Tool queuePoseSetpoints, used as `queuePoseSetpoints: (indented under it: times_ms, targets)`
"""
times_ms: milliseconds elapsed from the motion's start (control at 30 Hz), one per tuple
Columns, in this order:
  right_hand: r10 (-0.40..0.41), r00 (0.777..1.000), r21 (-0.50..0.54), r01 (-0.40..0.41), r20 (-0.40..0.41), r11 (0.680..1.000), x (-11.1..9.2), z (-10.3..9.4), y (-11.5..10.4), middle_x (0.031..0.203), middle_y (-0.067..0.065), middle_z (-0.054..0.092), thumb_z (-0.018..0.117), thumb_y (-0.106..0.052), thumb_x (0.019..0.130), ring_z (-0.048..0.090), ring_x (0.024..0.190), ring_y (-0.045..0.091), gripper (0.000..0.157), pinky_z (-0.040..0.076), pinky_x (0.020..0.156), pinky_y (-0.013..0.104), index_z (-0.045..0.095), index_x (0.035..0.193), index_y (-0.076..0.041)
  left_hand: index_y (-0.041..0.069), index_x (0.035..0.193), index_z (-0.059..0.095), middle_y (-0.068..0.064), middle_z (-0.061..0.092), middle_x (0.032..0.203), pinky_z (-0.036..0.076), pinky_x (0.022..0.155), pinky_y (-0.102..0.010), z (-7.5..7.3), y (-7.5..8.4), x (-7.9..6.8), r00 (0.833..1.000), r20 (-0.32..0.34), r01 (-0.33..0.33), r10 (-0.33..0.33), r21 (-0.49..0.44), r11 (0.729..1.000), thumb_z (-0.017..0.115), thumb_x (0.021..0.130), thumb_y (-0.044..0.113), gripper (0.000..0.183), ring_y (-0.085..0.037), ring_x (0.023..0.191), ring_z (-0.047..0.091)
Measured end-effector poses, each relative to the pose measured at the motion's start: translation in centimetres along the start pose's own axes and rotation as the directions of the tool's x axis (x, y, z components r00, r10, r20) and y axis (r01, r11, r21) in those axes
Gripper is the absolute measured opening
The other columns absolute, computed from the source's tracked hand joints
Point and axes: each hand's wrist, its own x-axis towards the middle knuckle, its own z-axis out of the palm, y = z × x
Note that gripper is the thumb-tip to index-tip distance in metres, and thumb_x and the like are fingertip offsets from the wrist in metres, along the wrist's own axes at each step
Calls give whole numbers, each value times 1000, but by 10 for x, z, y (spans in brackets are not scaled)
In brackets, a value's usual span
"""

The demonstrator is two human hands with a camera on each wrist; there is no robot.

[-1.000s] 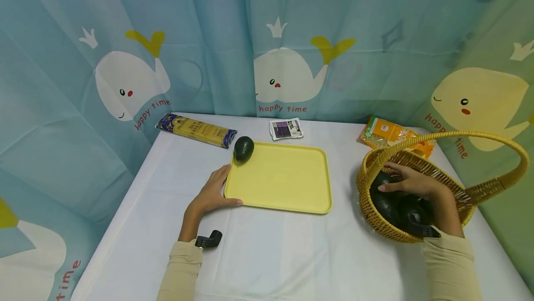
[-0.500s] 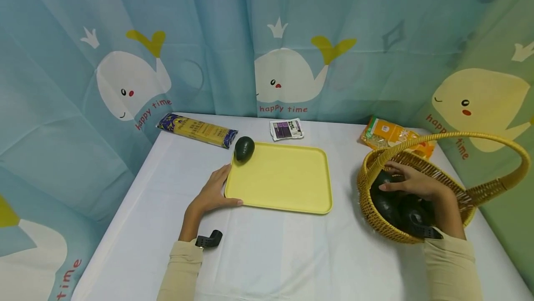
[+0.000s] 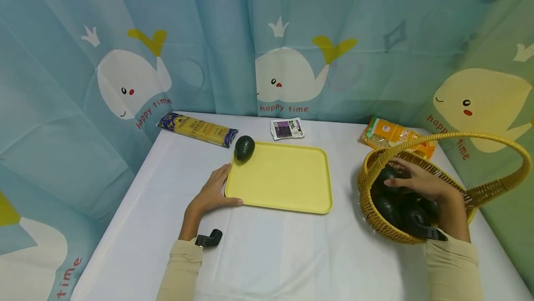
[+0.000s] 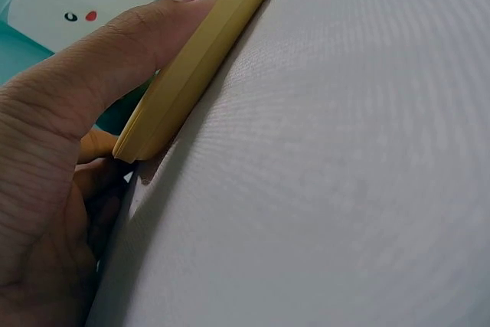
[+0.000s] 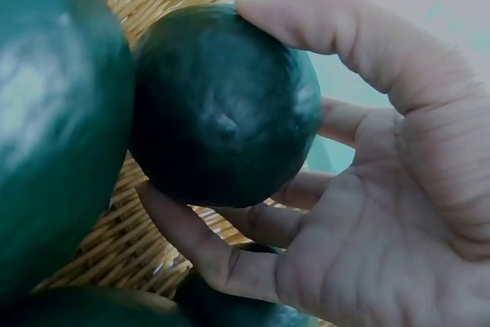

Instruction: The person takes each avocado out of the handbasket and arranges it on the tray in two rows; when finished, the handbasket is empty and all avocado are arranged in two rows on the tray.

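Observation:
Inside the yellow wicker basket [image 3: 369,206], my right hand [image 3: 421,182] grips a dark green avocado [image 5: 222,105]. The right wrist view shows the thumb on one side of it and the fingers curled round the other. More avocados [image 5: 53,128] lie against and beneath it, partly hidden by the hand. My left hand [image 3: 210,194] rests at the near left corner of a yellow tray [image 3: 288,180], the thumb along the front rim, the fingers along the left side. In the left wrist view that thumb [image 4: 115,55] presses the rim. One avocado [image 3: 244,149] sits in the tray's far left corner.
A long yellow and purple packet [image 3: 198,129] lies at the back left. Behind the tray is a small white and purple sachet [image 3: 287,129]. An orange bag [image 3: 392,134] lies behind the basket, whose tall handle [image 3: 471,136] arches over my right arm.
My right hand has shifted slightly to the right and up in the basket, with the avocado in its fingers moving along. The left hand and the tray stay in place.

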Motion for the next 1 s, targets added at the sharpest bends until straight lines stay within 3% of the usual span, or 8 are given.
queuePoseSetpoints:
  times_ms: [167, 267, 333, 467, 567, 733, 900, 1000]
  targets:
    - [-4, 999, 7, 5, -37, 1000, -5, -2, -7, 150, 43, 11, 59, -16, 97, 19, 132, 61, 77, 52, 88, 53, 9, 151, 8, 7, 157, 13, -16, 16, 163, 21, 119, -57, -1, 2, 1, 1000, -1, -1, 1, 5, 1000, 84, 66, 52, 124, -36, 151, 14]
    - [-15, 997, 45, 18, -76, 999, -9, -2, -10, 151, 39, 10, 58, -14, 97, 21, 132, 55, 68, 52, 86, 35, 17, 151, -8, 7, 158, 13, -15, 17, 163, 21, 119, -56, -1, 3, 0, 1000, -1, 4, -4, 8, 1000, 84, 66, 52, 124, -35, 151, 14]
    - [-31, 995, 82, 39, -99, 996, -11, -1, -11, 151, 36, 11, 57, -12, 98, 35, 129, 38, 61, 52, 81, 27, 23, 146, -23, 7, 157, 13, -15, 17, 163, 21, 119, -56, -1, 3, 0, 1000, 1, 7, -7, 9, 1000, 84, 66, 52, 124, -36, 150, 14]
    - [-47, 988, 152, 69, -145, 986, -18, 0, -12, 134, 18, 34, 55, -8, 98, 53, 104, 4, 56, 54, 75, 26, 26, 133, -40, 7, 157, 14, -16, 17, 163, 22, 119, -57, -1, 4, 0, 1000, 2, 9, -9, 14, 1000, 83, 65, 53, 125, -36, 150, 15]
    - [-33, 987, 198, 64, -156, 978, -23, 0, -12, 122, 1, 40, 53, -8, 100, 58, 97, -1, 56, 55, 76, 26, 22, 136, -38, 8, 158, 13, -16, 16, 163, 21, 119, -57, -1, 3, 1, 1000, -1, 4, -4, 12, 1000, 84, 65, 53, 125, -36, 150, 14]
    - [-14, 986, 270, 59, -166, 961, -30, 1, -10, 122, -9, 42, 49, -14, 102, 58, 97, -3, 53, 56, 74, 28, 17, 141, -32, 9, 158, 13, -15, 16, 163, 21, 119, -57, -1, 1, 2, 1000, -5, -3, 3, 15, 1000, 83, 65, 53, 124, -36, 151, 13]
    - [-145, 976, 435, 202, -161, 877, -32, 10, -3, 122, -8, 47, 44, -1, 101, 65, 99, 7, 51, 61, 72, 44, 23, 142, -23, 9, 158, 13, -15, 16, 164, 21, 119, -57, 0, 0, 2, 1000, 0, -3, 3, 13, 1000, 83, 65, 53, 124, -35, 151, 13]
    - [-219, 961, 488, 274, -167, 829, -33, 13, 0, 124, -4, 48, 42, 5, 100, 66, 100, 9, 50, 60, 71, 47, 25, 141, -19, 9, 158, 12, -14, 16, 164, 21, 119, -57, 0, -1, 2, 1000, 2, -2, 2, 6, 1000, 83, 66, 54, 125, -35, 151, 13]
